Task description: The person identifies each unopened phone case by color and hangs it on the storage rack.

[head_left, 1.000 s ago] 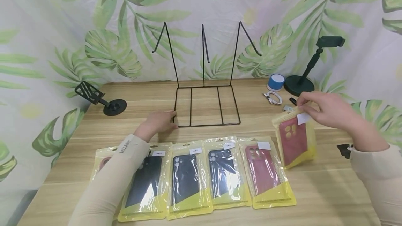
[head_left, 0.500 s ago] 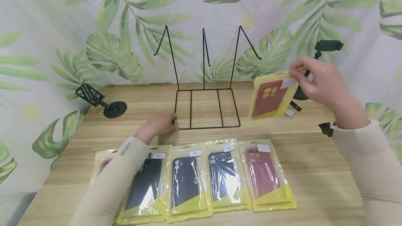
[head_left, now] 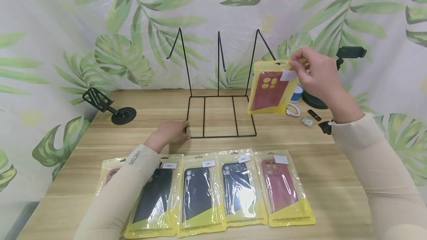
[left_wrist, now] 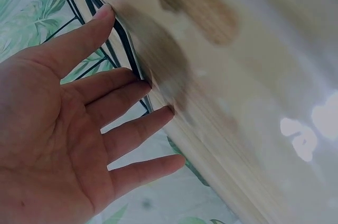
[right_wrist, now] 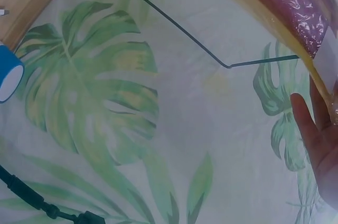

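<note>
My right hand (head_left: 297, 64) pinches the top edge of a yellow-backed packet with a red phone case (head_left: 268, 90) and holds it in the air, just right of the right-hand hook (head_left: 267, 45) of a black wire rack (head_left: 221, 135). In the right wrist view the packet (right_wrist: 280, 2) hangs beside my fingers (right_wrist: 322, 145), with the hook wire (right_wrist: 211, 55) close under it. My left hand (head_left: 170, 130) lies flat on the table at the rack's front left corner; its straight fingers (left_wrist: 105, 92) touch the rack's wire (left_wrist: 124, 34). Several more packeted cases (head_left: 237, 188) lie in a row near me.
A black phone stand (head_left: 110, 108) sits at the table's left. At the right stand a phone holder on a round base (head_left: 347, 53), a blue speaker (head_left: 297, 92), a white cable (head_left: 293, 109) and small gadgets (head_left: 307, 122). Leaf-print cloth (head_left: 133, 17) hangs behind.
My right hand has lifted the red case packet off the table at the right and carried it up and left to the rack's right hook. The left hand has stayed put.
</note>
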